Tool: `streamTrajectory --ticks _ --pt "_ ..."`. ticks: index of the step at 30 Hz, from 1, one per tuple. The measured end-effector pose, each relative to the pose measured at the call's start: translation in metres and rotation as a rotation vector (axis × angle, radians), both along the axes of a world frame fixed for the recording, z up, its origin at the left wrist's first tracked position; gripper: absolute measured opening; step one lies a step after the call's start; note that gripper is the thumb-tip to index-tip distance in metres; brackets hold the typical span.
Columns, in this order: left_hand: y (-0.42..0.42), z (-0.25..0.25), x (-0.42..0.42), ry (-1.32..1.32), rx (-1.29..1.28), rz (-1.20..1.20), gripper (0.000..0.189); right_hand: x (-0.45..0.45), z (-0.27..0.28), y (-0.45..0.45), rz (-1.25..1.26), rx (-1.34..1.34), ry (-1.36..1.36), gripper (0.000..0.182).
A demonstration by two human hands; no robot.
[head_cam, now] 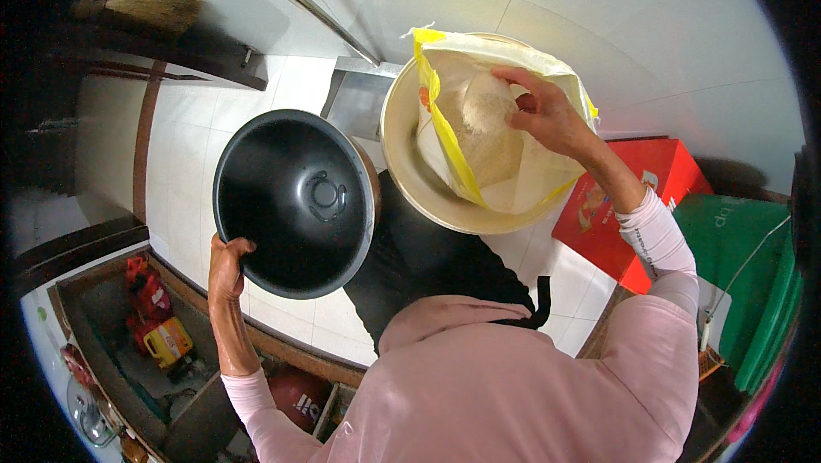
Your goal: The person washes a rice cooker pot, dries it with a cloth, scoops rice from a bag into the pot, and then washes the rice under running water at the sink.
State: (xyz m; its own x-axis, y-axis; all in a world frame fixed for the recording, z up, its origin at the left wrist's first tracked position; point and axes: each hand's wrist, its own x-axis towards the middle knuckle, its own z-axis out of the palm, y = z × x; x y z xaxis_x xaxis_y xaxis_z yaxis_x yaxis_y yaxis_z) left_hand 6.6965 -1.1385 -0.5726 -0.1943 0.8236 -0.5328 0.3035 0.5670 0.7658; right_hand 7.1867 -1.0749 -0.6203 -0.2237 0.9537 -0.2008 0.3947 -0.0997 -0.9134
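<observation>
My left hand (228,267) grips the rim of a black non-stick rice cooker inner pot (282,206), thumb inside the edge. The pot is tilted towards me; a few wet marks show at its bottom and no grain is visible in it. My right hand (545,110) reaches into an open white and yellow rice bag (458,145). Its thumb and fingers pinch a pale cup or scoop (490,101), whose outline blends with the rice (507,158) around it. The bag stands inside a large cream-coloured bucket (401,142).
A red cardboard box (616,200) and a green plastic bin (725,270) stand to the right. A metal pole (308,8) meets a floor plate (359,104) ahead. On the left are a straw broom (154,8) and a counter recess with a yellow jug (168,342).
</observation>
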Motion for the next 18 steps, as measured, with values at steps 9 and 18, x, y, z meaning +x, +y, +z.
streamTrajectory --ticks 9,18 --pt "-0.0044 0.0061 0.0017 0.020 -0.006 -0.015 0.029 0.0004 -0.0017 -0.0039 -0.028 0.061 0.003 0.058" --pt "-0.0072 0.0048 0.0032 0.034 0.011 -0.009 0.026 0.0033 -0.0039 -0.0083 -0.029 0.091 -0.013 0.058"
